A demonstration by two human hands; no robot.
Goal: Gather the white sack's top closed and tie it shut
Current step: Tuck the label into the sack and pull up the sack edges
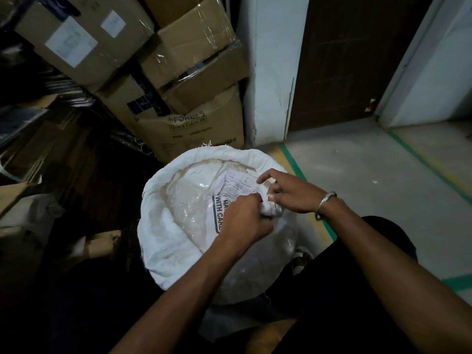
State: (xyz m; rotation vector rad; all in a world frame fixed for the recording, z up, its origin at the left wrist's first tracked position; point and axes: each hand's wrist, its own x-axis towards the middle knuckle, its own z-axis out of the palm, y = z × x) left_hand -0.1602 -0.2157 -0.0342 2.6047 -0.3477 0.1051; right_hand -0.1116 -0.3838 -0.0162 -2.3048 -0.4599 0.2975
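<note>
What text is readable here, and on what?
"FORBES", "QUICK CLEAN DX": brown cardboard box behind the white woven sack.
"HA…", "WITH CAR…": sack's gathered printed top, cut off by the left hand.
Unreadable, blurred: that box's number line, white paper labels on the upper box, fine print by the right hand.

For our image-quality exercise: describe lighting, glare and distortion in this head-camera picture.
Head view: dim overall, left side nearly black; glare glints on the clear plastic inside the white sack; the wide-angle lens tilts the wall and door edges.
</note>
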